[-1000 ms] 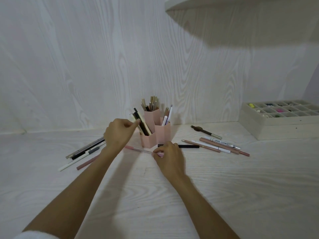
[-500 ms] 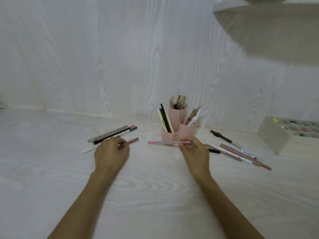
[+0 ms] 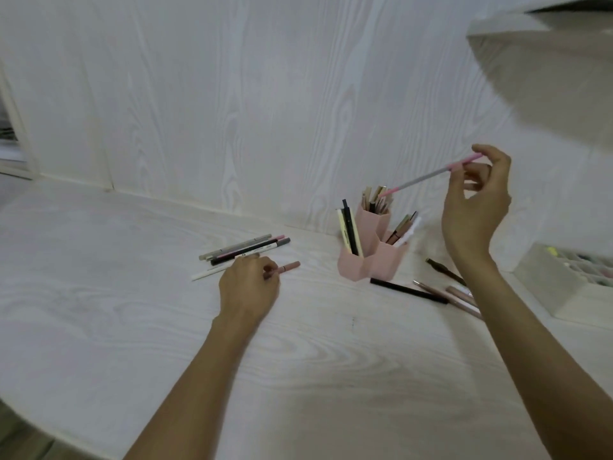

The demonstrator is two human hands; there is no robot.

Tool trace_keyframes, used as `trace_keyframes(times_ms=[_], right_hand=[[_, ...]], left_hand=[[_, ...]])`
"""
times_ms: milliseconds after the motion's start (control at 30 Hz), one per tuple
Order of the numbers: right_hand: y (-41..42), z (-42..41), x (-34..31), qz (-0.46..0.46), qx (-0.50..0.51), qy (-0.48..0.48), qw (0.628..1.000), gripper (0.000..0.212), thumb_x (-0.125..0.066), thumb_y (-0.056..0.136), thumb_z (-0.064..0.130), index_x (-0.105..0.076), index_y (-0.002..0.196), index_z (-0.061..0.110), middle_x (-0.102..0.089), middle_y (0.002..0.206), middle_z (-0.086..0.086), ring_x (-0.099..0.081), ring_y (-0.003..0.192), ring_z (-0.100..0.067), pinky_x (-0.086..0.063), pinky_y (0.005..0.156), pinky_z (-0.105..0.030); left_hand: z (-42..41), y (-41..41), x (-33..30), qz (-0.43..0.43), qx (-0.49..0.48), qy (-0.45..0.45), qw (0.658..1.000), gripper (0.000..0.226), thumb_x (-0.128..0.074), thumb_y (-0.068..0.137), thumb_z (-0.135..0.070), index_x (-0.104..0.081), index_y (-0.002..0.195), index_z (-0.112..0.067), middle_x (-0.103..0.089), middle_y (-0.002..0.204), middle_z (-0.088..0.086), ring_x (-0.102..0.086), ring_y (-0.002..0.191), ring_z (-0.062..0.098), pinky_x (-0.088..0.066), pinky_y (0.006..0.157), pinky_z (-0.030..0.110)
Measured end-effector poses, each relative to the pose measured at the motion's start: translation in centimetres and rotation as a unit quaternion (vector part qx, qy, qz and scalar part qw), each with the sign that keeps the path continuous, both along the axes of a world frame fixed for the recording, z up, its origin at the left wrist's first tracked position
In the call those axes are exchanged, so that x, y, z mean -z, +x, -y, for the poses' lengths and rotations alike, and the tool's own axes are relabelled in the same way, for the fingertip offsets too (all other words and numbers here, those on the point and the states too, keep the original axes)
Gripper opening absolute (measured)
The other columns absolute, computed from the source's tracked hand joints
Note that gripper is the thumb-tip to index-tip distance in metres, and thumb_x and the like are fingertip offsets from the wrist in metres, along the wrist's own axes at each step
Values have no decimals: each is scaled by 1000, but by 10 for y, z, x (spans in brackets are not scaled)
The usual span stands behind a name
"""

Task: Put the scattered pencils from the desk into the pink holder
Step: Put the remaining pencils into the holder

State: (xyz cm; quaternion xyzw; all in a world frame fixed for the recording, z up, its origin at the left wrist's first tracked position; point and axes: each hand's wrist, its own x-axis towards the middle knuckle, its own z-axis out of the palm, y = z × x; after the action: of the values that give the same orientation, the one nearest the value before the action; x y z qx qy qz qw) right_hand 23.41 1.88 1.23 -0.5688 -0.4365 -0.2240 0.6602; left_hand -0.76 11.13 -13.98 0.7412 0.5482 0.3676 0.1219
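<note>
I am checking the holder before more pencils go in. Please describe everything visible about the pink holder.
The pink holder looks like matte plastic, made of joined angular tubes of different heights, the tallest at the back. It stands upright on the white desk near the wall. Every visible tube holds upright or leaning pencils. A black pencil lies at its base. The pink pencil in the right hand points down towards the tallest tube; whether it touches is unclear.

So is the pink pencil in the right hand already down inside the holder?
No, the right hand holds the pink pencil raised, its tip just above the holder.
</note>
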Motion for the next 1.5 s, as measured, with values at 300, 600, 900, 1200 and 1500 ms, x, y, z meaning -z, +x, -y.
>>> trace_keyframes(times_ms=[300, 600, 900, 1200, 1500], right_hand=[[15, -42, 11, 146, 64, -246, 956, 27, -53, 93, 22, -57, 119, 20, -70, 95, -3, -58, 95, -24, -43, 90, -40], [25, -39, 32, 235, 56, -429, 870, 39, -32, 100, 31, -47, 135, 22, -41, 143, -6, -27, 133, -27, -21, 105, -43], [30, 38, 102, 50, 94, -237, 966, 21, -50, 90, 14, -55, 110, 14, -60, 98, 0, -49, 100, -23, -38, 76, -33], [48, 50, 154, 178, 55, -475, 860, 30, -47, 95, 30, -60, 121, 22, -55, 131, -2, -42, 124, -21, -25, 104, -37], [42, 52, 148, 130, 8, -438, 889, 21, -56, 91, 35, -70, 103, 26, -63, 102, 3, -50, 97, -17, -36, 81, -31]], left_hand=[[0, -1, -1, 5, 5, 2, 1000, 15, -62, 84, -27, -73, 94, -28, -69, 91, -6, -60, 94, 17, -46, 69, 28], [0, 0, 0, 2, 8, 1, 1000, 18, -60, 84, -24, -73, 96, -27, -70, 91, -6, -62, 90, 16, -45, 67, 27], [1, 2, 0, -47, 47, 21, 998, 19, -56, 84, -33, -73, 81, -25, -66, 80, -3, -63, 84, 19, -48, 61, 30], [7, 5, -3, -99, 103, 146, 979, 12, -62, 88, -33, -73, 90, -28, -68, 82, -9, -62, 79, 16, -45, 61, 29], [26, 60, -82, 357, 155, 53, 920, 30, -62, 90, -33, -45, 114, -40, -69, 96, -16, -69, 89, 5, -56, 75, 31]])
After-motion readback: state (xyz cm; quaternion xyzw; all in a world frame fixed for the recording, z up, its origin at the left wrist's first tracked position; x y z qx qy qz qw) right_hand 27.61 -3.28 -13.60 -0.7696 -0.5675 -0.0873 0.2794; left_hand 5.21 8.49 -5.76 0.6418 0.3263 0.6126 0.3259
